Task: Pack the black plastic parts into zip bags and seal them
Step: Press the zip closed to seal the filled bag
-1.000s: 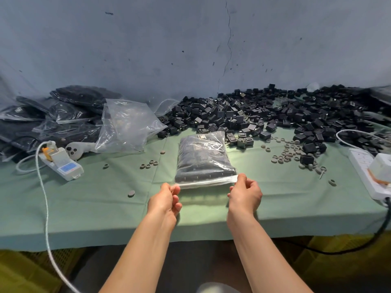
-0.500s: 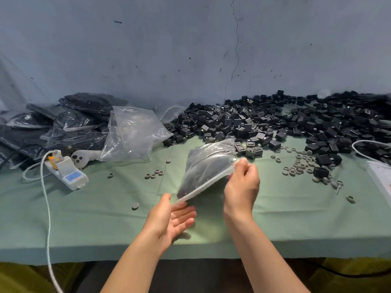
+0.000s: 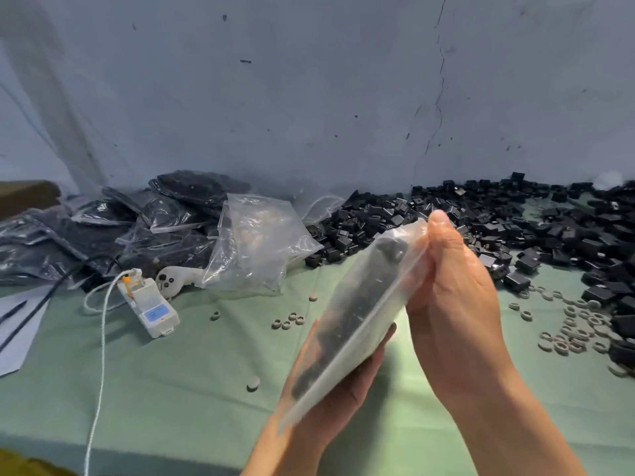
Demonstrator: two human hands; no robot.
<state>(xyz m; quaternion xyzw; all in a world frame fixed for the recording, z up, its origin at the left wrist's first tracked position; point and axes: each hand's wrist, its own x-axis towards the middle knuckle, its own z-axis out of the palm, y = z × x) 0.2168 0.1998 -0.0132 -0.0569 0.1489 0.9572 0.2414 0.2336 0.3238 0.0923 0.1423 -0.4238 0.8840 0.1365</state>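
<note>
A clear zip bag [image 3: 357,314] filled with black plastic parts hangs tilted above the green table [image 3: 171,379], one end high at the right and the other low toward me. My right hand [image 3: 457,304] grips its upper end, fingers curled round the plastic. My left hand [image 3: 336,396] lies palm up under the lower half and carries it on extended fingers. The bag's closure strip is too blurred to read. A large heap of loose black parts [image 3: 515,228] covers the table's back right.
Several filled bags [image 3: 103,235] are stacked at the back left beside a bundle of empty clear bags [image 3: 254,242]. A white power strip [image 3: 151,304] with its cord and a white controller [image 3: 171,280] lie at the left. Small grey rings [image 3: 577,334] are scattered at the right.
The bag lay flat on the table with both hands at its near edge. My right hand lifted it and tilted it steeply, and my left hand slid underneath. The view swung left.
</note>
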